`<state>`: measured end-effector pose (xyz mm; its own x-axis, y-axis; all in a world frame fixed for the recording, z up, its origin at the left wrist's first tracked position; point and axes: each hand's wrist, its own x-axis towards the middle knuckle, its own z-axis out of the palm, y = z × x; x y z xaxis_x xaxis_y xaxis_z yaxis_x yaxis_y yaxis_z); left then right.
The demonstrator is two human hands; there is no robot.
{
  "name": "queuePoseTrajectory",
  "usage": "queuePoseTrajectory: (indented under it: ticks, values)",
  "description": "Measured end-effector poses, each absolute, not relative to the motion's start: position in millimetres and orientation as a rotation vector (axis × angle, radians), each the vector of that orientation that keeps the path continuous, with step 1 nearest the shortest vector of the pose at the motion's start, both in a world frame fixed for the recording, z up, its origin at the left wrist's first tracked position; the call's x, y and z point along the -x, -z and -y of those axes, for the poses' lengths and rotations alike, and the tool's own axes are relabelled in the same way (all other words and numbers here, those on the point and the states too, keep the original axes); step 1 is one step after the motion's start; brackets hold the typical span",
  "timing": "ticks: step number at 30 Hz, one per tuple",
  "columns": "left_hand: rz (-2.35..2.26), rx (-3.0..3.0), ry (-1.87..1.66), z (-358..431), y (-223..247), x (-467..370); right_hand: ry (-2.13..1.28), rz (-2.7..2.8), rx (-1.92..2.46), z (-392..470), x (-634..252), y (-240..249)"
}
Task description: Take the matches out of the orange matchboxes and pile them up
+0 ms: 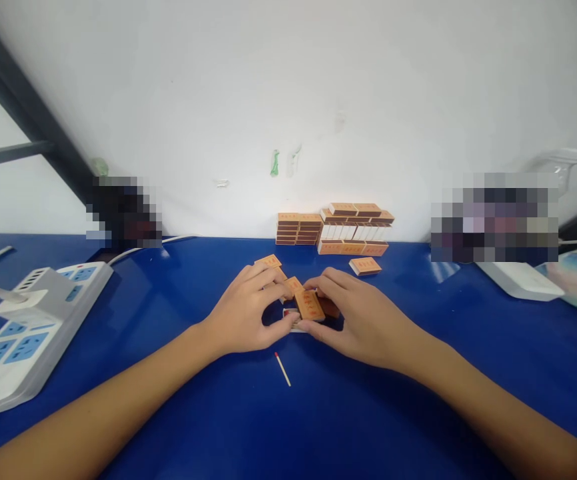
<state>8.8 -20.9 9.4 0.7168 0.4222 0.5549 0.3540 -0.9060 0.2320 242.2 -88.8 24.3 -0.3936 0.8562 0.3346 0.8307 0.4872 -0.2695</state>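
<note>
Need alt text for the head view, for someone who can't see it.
A left hand and a right hand handle orange matchboxes on a blue table. One red-tipped match lies nearer the camera; stacked matchboxes stand behind, by the white wall. A power strip sits at the left.

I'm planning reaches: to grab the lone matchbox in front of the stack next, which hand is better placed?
Probably the right hand: the lone matchbox lies just beyond it, while the left hand would have to reach across. The right hand is busy at another matchbox, though.
</note>
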Motion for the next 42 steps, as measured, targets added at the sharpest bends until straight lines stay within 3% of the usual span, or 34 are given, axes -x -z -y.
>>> queuePoseTrajectory:
  ticks: [10,23,27,30,34,39,42]
  values:
    - [-0.603,-2.825,-0.906,21,-9,-8,0.067,2.285,1.552,86,-241,-19]
    - [-0.563,-2.809,-1.18,21,-10,-10,0.046,2.295,1.12,90,-240,-27]
    - [-0.651,-2.701,-1.376,21,-14,-11,-0.203,1.945,1.171,89,-235,-30]
    - [-0.809,-2.564,-1.557,21,-17,-13,-0.561,1.527,1.221,91,-229,-33]
    - [-0.768,-2.527,-1.576,23,-19,-15,-1.064,1.478,1.163,95,-221,-37]
    - [-0.793,-2.541,-1.555,25,-18,-15,-1.028,1.243,1.181,94,-218,-34]
    - [-0.771,-2.526,-1.575,24,-17,-14,-1.176,1.303,1.161,94,-218,-34]
